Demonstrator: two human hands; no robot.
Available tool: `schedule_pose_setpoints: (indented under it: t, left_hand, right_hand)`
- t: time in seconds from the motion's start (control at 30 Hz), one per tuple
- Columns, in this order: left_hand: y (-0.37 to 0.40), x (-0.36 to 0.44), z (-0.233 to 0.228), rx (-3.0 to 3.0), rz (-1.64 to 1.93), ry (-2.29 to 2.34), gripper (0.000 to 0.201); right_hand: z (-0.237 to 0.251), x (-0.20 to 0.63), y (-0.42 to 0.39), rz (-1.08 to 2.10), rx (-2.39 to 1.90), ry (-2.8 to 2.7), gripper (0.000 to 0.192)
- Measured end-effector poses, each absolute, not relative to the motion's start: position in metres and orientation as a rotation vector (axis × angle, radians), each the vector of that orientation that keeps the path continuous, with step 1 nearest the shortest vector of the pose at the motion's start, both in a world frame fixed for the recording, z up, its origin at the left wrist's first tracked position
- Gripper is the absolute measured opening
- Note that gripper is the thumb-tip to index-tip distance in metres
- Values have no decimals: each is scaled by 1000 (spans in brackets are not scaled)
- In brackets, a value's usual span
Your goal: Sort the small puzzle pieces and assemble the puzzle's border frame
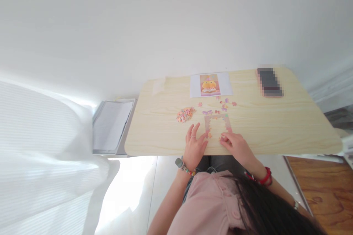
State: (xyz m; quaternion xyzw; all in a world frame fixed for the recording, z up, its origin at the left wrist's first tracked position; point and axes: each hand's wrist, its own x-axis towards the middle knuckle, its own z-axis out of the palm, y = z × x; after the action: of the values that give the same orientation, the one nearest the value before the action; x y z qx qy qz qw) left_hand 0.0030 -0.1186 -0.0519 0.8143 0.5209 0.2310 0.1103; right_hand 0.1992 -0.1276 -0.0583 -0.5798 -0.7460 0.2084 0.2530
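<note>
A partly joined jigsaw puzzle border (217,116) lies on the table near its front edge, pinkish along its sides, with bare tabletop inside. My left hand (193,149) rests at the border's lower left corner, fingers spread, thumb and forefinger close to the pieces there. At the lower right, my right hand (237,148) is closed in a pinch on a small puzzle piece (222,138), partly hidden by the fingers. Left of the border sits a heap of loose puzzle pieces (184,114). Several more loose pieces (224,108) are scattered just beyond it.
Behind the pieces lies a white sheet (224,84) with a printed picture of a yellow figure. A phone (269,82), blurred out, is at the back right of the wooden table (292,128). Papers fill a grey tray (127,128) beyond the left edge. A white wall stands behind.
</note>
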Motion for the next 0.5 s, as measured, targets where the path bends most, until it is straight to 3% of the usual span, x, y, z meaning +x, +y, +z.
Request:
schedule_pose_setpoints:
  t: [0.5]
  left_hand:
    - [-126,1,-57,2352,706,1536,26]
  right_hand:
    - [-59,197,-127,514,-1565,-2199,13]
